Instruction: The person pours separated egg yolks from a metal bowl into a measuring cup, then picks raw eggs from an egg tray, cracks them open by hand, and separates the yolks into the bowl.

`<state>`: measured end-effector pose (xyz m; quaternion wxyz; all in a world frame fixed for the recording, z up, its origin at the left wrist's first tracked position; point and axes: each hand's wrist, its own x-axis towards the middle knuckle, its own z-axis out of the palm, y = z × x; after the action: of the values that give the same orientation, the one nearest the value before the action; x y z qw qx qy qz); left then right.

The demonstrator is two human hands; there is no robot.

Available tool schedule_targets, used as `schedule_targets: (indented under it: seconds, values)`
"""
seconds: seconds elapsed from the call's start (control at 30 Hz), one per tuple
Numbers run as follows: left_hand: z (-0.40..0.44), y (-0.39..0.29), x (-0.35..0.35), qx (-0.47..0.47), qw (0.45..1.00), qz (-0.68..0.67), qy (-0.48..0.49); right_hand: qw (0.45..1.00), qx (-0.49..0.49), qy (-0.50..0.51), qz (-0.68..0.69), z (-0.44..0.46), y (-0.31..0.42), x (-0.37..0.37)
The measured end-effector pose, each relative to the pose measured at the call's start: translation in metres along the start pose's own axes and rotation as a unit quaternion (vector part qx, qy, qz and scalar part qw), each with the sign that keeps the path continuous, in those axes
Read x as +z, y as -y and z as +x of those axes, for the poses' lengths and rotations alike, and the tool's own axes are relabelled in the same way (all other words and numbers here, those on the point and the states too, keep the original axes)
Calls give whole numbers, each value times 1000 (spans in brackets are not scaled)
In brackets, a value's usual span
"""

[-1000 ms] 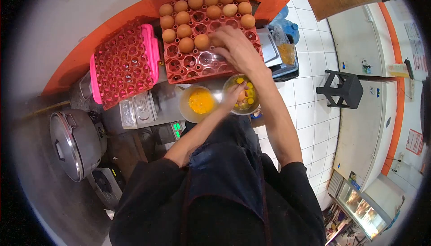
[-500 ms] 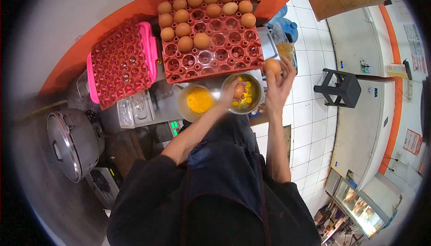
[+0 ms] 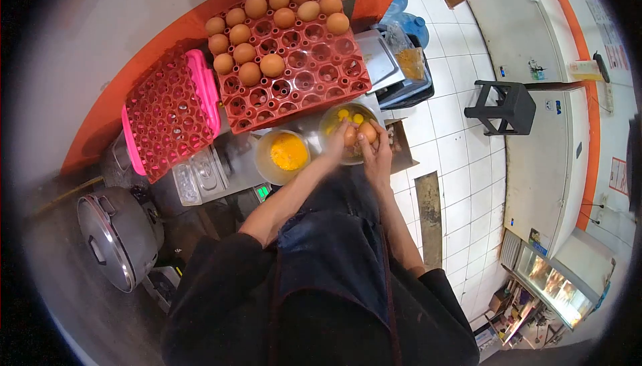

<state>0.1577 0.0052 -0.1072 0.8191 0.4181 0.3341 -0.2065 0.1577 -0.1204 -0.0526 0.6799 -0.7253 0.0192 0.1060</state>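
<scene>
Over a metal bowl (image 3: 326, 117) with several raw yolks (image 3: 344, 114) in it, both of my hands are close together. My left hand (image 3: 334, 148) is closed around a brown egg (image 3: 350, 137). In my right hand (image 3: 379, 155) is another brown egg (image 3: 367, 132), right beside the first and seemingly touching it. Whether either shell is cracked cannot be made out. Left of the bowl stands a pale container (image 3: 265, 159) of yellow-orange egg mixture (image 3: 289, 151). A red egg tray (image 3: 304, 81), partly filled with brown eggs (image 3: 271, 65), lies beyond the bowl.
A red tray (image 3: 160, 105) without eggs rests on a pink container (image 3: 207, 95) at the left. Near it are metal pans (image 3: 200, 173), a large lidded pot (image 3: 110, 242) and a green-lit display (image 3: 263, 192). A black stool (image 3: 505, 107) stands on the tiled floor at right.
My right hand has come left and down with its egg, from beside the bowl to meet the egg in my left hand over the bowl. The camera view has shifted slightly.
</scene>
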Motion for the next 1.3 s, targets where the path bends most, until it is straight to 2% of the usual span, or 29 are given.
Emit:
schedule_targets:
  seconds: [0.03,0.1,0.13,0.17,0.2,0.23,0.3,0.33,0.4,0.53,0.6,0.73,0.83,0.9,0.93,1.0,1.13,1.23,1.27,1.3]
  values:
    - [-2,-6,2,2,1000,1,1,1000,-2,0,1,2,-7,-2]
    - [-5,-14,2,-5,1000,8,-12,990,54,-7,132,7,-14,-10]
    - [-2,-16,-2,-4,1000,7,-13,990,54,-6,132,9,-15,-16]
    - [3,-18,-6,79,988,133,9,981,109,19,162,10,-16,-22]
    - [3,-22,-8,160,953,257,30,967,162,43,190,12,-16,-28]
    - [2,-25,-11,160,953,257,31,967,162,43,190,13,-17,-32]
    - [-4,-33,-14,292,883,344,131,971,170,93,141,16,-23,-38]
    - [-7,-40,-13,291,883,344,132,971,170,92,141,19,-28,-40]
    - [-10,-56,-11,325,811,437,214,973,172,134,79,27,-29,-41]
    - [-15,-72,-7,267,808,477,218,959,223,168,43,34,-17,-45]
    - [-13,-71,-10,279,796,506,182,972,115,199,41,35,-23,-45]
    - [-1,-67,-21,279,756,565,176,970,127,207,1,41,-37,-51]
    - [1,-64,-23,313,728,588,160,968,110,223,-38,45,-39,-50]
    - [-3,-63,-23,305,708,623,136,953,91,222,-185,46,-34,-47]
    - [-3,-63,-21,304,708,623,136,953,91,221,-185,46,-31,-45]
    - [-3,-62,-19,266,685,669,113,919,-63,179,-344,45,-27,-39]
    - [-4,-61,-21,276,671,680,106,906,-106,184,-365,44,-32,-36]
    - [-6,-50,-20,317,672,665,71,935,-87,151,-309,41,-51,-36]
    - [-5,-45,-16,337,671,658,61,979,12,166,-120,39,-58,-37]
    - [-5,-41,-11,357,670,649,52,976,111,174,74,37,-62,-37]
